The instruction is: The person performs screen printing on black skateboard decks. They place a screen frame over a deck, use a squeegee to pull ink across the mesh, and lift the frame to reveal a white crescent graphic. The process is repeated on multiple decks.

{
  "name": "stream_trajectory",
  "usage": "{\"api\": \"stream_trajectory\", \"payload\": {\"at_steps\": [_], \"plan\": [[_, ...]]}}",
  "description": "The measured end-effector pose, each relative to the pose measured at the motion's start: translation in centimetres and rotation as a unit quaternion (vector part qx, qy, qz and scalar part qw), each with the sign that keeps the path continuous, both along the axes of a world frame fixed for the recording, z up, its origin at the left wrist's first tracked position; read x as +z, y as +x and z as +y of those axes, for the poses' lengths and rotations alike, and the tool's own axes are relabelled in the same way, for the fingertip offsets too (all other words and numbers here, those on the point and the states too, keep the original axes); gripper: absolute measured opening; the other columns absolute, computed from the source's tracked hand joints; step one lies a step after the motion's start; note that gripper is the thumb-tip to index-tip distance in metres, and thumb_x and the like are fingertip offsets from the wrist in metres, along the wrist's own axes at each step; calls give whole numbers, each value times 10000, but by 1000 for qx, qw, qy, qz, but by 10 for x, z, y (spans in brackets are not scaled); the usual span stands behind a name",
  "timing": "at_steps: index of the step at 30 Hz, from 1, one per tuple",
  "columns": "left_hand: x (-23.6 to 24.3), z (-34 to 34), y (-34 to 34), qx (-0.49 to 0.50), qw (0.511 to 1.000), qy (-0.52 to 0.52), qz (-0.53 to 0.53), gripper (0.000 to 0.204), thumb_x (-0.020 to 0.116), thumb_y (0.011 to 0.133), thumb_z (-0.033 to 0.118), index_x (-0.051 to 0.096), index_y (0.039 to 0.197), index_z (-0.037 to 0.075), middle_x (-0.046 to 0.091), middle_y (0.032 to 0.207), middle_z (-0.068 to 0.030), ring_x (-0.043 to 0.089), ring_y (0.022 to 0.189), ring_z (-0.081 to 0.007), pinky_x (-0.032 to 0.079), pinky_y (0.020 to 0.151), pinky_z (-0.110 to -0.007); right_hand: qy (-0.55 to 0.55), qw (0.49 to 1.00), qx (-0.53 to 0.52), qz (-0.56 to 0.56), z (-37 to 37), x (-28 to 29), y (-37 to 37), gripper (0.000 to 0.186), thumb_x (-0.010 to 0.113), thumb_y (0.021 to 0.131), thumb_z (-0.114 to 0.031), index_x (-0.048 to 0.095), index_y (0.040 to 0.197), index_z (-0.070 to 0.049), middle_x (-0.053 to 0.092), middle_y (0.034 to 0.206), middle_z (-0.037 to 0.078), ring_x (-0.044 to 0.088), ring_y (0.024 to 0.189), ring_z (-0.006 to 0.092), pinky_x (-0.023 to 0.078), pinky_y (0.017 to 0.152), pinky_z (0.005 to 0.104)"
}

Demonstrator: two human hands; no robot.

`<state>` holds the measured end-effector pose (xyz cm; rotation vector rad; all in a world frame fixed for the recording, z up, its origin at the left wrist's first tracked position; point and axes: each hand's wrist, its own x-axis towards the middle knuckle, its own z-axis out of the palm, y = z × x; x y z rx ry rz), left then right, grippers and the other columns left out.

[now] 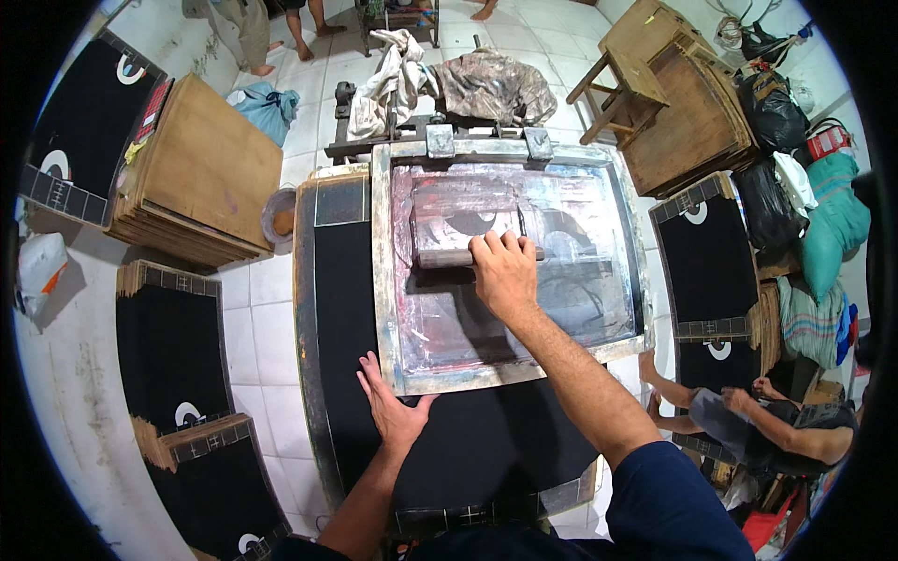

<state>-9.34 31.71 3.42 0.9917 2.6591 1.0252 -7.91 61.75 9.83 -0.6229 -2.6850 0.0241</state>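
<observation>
A worn screen-printing frame (616, 187), clamped at its back edge, lies over a board (435, 444) covered in black cloth. My right hand (505, 266) has its fingers wrapped round the handle of a squeegee (444, 259) resting on the screen's smeared mesh, where dark curved shapes show through. My left hand (391, 407) rests at the screen's lower left corner, fingers apart and thumb against the frame's edge.
Boards with black cloth and white printed shapes (175, 346) (702, 271) stand on both sides. Stacked boards (196, 168), a wooden stool (617, 84) and bags (823, 224) surround me. A co-worker (786, 435) sits at lower right; other people's legs (301, 33) show at top.
</observation>
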Motion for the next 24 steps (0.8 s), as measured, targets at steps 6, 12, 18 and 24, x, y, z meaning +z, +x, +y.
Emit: {"api": "stream_trajectory", "payload": {"at_steps": [6,12,18,24], "plan": [[-20,-7,1,-12,996,64,57,1199,974,742,303,224,1616,-34,422,1611,-310,408,1511,-483,283,1257,-633,-77,996,-3,-34,-3,6,12,340,808,810,-82,694,1117,-172,677,1049,15,626,1082,251,421,1006,474],[-40,-12,5,-24,976,206,63,989,951,794,283,334,1540,80,433,1565,-362,525,1392,-522,444,1155,-598,-66,997,-8,34,-13,9,21,309,796,818,-96,706,1104,-172,685,1030,-1,637,1060,232,419,1019,474],[-46,-12,8,-37,973,206,94,966,833,911,410,222,1622,177,315,1601,-336,451,1428,-483,471,1117,-568,-25,999,-23,40,2,16,-3,345,832,823,-146,693,1139,-155,645,1039,47,596,1045,284,393,989,491],[-47,-13,9,-43,978,178,100,941,769,959,462,203,1651,170,293,1601,-339,402,1446,-475,397,1148,-593,-78,997,-4,10,24,35,-12,331,841,839,-206,682,1122,-144,657,1038,49,592,1037,289,391,931,489]]}}
